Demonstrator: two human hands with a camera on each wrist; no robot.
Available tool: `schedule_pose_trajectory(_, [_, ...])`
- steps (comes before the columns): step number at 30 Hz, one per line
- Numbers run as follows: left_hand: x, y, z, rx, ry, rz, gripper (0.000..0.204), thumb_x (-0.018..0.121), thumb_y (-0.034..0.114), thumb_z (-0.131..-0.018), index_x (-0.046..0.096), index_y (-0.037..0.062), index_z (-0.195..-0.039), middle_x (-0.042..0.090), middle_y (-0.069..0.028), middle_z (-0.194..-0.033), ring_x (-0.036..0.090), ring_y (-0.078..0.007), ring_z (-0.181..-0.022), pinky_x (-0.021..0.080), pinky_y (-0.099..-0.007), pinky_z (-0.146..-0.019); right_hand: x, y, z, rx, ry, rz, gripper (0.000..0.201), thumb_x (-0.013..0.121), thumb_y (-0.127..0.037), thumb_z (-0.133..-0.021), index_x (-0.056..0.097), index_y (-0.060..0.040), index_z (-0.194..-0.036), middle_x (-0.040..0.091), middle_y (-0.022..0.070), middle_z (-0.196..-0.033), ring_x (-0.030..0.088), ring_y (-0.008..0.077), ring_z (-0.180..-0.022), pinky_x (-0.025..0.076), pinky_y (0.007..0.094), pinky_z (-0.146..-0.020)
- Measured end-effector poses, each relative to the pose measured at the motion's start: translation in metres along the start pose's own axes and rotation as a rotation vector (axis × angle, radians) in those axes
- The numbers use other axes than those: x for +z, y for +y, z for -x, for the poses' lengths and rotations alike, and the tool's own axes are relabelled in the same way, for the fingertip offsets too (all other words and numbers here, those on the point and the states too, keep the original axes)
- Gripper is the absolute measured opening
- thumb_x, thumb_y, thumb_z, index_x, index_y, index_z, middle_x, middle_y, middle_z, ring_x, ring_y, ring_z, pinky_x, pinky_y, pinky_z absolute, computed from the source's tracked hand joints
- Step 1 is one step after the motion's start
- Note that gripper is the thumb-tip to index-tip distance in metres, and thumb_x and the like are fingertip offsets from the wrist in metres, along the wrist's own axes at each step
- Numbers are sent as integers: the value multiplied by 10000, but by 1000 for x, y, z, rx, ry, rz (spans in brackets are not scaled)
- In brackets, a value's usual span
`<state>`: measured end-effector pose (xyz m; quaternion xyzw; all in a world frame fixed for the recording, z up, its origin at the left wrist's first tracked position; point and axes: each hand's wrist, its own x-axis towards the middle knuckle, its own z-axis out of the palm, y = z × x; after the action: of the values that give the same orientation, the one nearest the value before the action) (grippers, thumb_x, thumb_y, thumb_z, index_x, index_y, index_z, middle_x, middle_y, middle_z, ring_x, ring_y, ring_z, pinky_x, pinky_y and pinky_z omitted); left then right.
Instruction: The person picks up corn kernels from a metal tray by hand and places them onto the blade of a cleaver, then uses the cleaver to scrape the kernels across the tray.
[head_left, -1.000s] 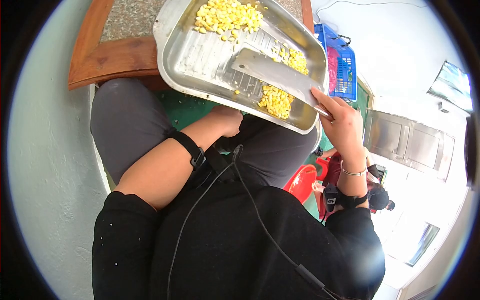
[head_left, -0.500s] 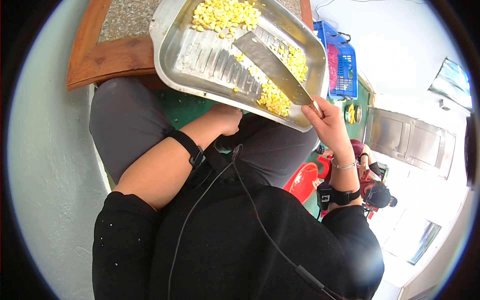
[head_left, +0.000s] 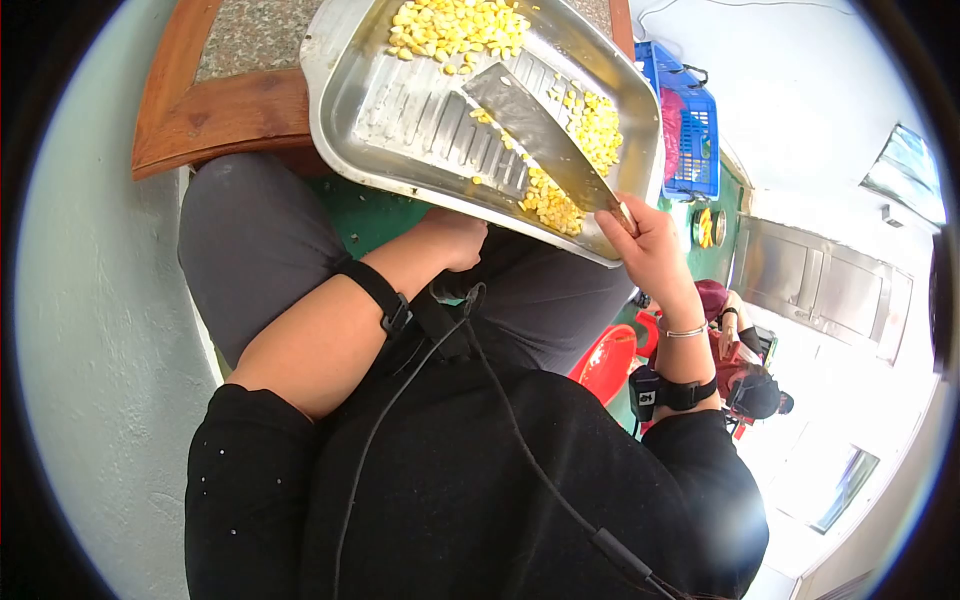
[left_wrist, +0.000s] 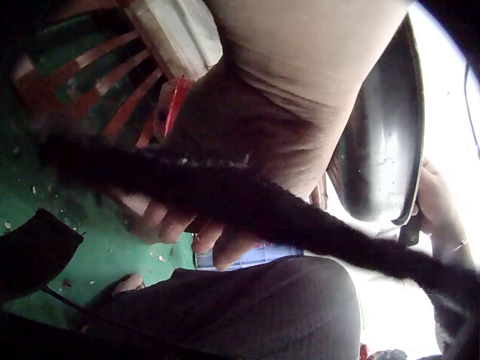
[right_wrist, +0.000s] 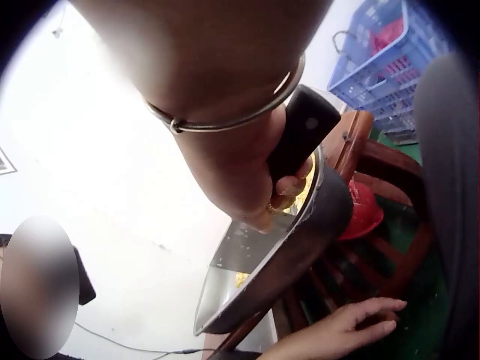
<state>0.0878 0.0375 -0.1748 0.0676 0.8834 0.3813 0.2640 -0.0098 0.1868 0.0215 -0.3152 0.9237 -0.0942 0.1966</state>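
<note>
A metal tray (head_left: 395, 120) with a ribbed bottom holds yellow corn kernels (head_left: 455, 30), one pile at the far left and another toward the right. In the head view my right hand (head_left: 655, 255) grips a cleaver (head_left: 548, 135) near the tray's right end. Its wide blade stands tilted and slants across the right pile; the black handle (right_wrist: 304, 131) shows in the right wrist view. Below the tray's near rim rests my left hand (head_left: 458, 240), over my lap, holding nothing. Its fingers (right_wrist: 371, 326) look relaxed in the right wrist view.
The tray sits on a wood-edged table (head_left: 235, 125) with a speckled top. Beyond it stands a blue crate (head_left: 700, 150) with something pink inside. A red basin (head_left: 603, 365) is on the green floor at the right, near another person (head_left: 740, 350). A grey wall (head_left: 100, 330) runs along the left.
The cleaver's blade has turned from lying nearly flat to standing tilted, and points more steeply across the tray. My right hand has shifted left. My left hand stays in place.
</note>
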Motion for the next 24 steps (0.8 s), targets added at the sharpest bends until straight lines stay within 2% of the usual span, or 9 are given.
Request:
schedule_pose_trajectory(1, [5,-3,-2,26,52,-3,349,661,204,-793,648,25,-1092,614,-156,-1177,584,-319,-1106,473,-405,-935,1,-1,0,1,0,0,237,662,-196,-877,661,-38,-1052,574,131,-634,536,218,-537,445,322,-564])
schedule_pose_trajectory(2, [10,-5,-4,52,105,-6,309,700,239,-794,661,41,-1027,646,-154,-1085,603,-333,-1053,475,-424,-910,3,-2,1,-4,16,22,236,658,-207,-876,663,-52,-1053,601,152,-665,579,270,-580,465,340,-583])
schedule_pose_trajectory(3, [10,-4,-4,53,105,-7,309,700,239,-794,661,41,-1027,646,-154,-1085,603,-333,-1053,475,-424,-910,4,-2,1,-9,32,45,235,655,-218,-876,664,-65,-1054,627,172,-697,622,323,-622,485,358,-602])
schedule_pose_trajectory(6, [6,-2,-2,42,100,-8,309,700,248,-799,663,37,-1022,646,-156,-1088,603,-335,-1055,479,-428,-903,5,-4,2,-19,39,117,249,646,-247,-879,661,-75,-1059,644,192,-738,641,370,-702,503,388,-630])
schedule_pose_trajectory(8, [-2,3,1,-24,-15,-22,447,648,203,-800,604,19,-1205,571,-144,-1292,546,-300,-1190,469,-388,-970,6,-6,0,-15,28,136,252,639,-257,-883,659,-74,-1056,646,194,-741,641,376,-711,503,399,-633])
schedule_pose_trajectory(16, [1,1,-4,-14,-40,-53,488,643,211,-815,556,77,-1276,540,-88,-1340,540,-280,-1202,477,-379,-960,3,-12,-3,-12,-6,146,242,620,-254,-895,650,-47,-1016,634,209,-735,624,392,-702,487,410,-631])
schedule_pose_trajectory(18, [3,1,-6,-19,-35,-54,489,639,210,-818,551,81,-1281,537,-84,-1344,539,-279,-1204,477,-378,-960,-2,-12,-9,32,-114,-1,230,620,-227,-896,642,-20,-993,618,205,-714,583,371,-636,468,396,-615])
schedule_pose_trajectory(22, [4,-1,-4,4,-36,-57,475,618,195,-828,547,78,-1283,543,-97,-1334,540,-282,-1200,475,-382,-963,-5,-14,-11,12,-94,-12,219,621,-208,-896,632,3,-955,596,206,-695,532,348,-591,454,389,-603])
schedule_pose_trajectory(24, [1,-1,-5,0,-32,-46,467,613,190,-830,550,75,-1278,545,-103,-1331,542,-281,-1198,475,-383,-962,-16,0,-8,3,-141,-45,210,602,-181,-934,608,26,-900,441,-9,-608,354,94,-584,340,298,-529])
